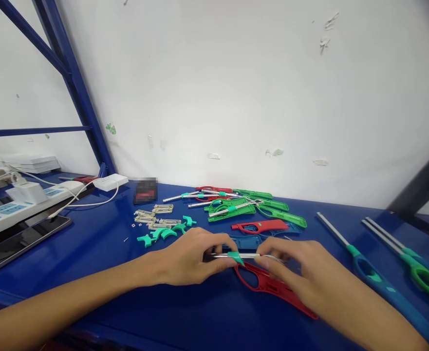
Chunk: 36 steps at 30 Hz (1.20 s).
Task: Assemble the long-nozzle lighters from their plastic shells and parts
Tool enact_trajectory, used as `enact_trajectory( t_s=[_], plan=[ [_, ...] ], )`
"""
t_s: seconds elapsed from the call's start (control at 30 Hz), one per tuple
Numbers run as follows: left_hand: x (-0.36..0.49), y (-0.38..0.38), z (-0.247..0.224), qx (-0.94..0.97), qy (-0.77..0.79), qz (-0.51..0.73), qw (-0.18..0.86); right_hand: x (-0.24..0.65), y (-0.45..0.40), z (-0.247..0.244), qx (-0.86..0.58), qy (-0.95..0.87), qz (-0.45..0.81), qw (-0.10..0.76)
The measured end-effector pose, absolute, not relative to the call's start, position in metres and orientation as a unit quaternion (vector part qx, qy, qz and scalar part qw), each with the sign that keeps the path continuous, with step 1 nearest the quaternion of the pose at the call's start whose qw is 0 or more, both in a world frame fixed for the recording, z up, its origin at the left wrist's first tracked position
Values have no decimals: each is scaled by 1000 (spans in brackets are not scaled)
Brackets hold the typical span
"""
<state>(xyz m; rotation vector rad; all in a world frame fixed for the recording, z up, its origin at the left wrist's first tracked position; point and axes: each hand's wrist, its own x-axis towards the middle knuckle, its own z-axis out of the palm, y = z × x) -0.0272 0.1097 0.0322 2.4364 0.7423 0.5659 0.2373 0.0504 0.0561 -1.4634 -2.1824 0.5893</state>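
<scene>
Between my two hands lies a thin metal lighter tube (pixel 250 255) with a teal collar (pixel 235 256) on it. My left hand (pixel 195 256) grips it at the collar, thumb below and fingers above. At the tube's right end, my right hand (pixel 290 261) pinches it; a thin wire runs out there, partly hidden by the fingers. Just below is a red lighter handle half (pixel 269 285), lying on the table and partly covered by my right hand. A blue handle half (pixel 245 242) sits behind my fingertips.
Teal triggers (pixel 168 233) and small clear plastic parts (pixel 163 208) lie left of centre. Behind are green handle halves (pixel 282 214), a red one (pixel 260 226) and several metal tubes. Assembled-looking lighters (pixel 373 275) rest at right. A phone (pixel 24 239) and power strip (pixel 35 201) occupy the left.
</scene>
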Motion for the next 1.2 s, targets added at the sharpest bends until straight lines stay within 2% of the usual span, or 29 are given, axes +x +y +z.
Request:
enact_trajectory(
  t_s=[0.5,1.0,1.2],
  plan=[
    [-32,116,31,914,256,206,238,236,51,67,-553,-779,216,202],
    [-27,107,26,929,221,243,170,236,54,52,-532,-794,245,163],
    [-26,106,25,924,215,272,163,233,51,54,-543,-782,247,180]
  ],
)
